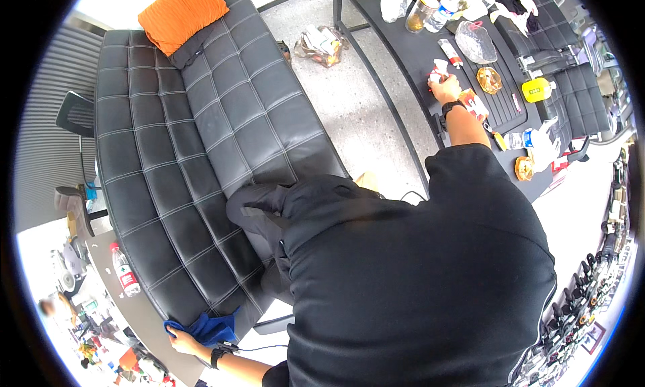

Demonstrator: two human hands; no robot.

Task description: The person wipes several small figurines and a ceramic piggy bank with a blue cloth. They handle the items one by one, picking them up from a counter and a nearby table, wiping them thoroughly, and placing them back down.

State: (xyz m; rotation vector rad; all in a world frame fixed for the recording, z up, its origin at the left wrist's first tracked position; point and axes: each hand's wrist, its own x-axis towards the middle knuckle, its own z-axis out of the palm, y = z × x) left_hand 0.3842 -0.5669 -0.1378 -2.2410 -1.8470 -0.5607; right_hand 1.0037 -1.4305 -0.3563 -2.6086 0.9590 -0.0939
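My left hand [184,340] grips a bunched blue cloth [206,329] at the lower end of the black tufted leather sofa [242,100]. Over the dark table, my right hand [446,89] has its fingers closed on a crumpled red-and-white wrapper [439,70]. Beside that hand are a red-and-white packet [473,105], an amber-coloured bowl [489,80] and a white-and-red tube-like packet [450,53]. Both wrists wear black bands.
An orange cushion [184,14] rests on the sofa's far end. A filled plastic bag [321,44] stands on the floor. The dark table [403,49] bears jars, a clear bag [475,42] and bottles. A red-capped bottle [124,271] lies on the grey table behind the sofa.
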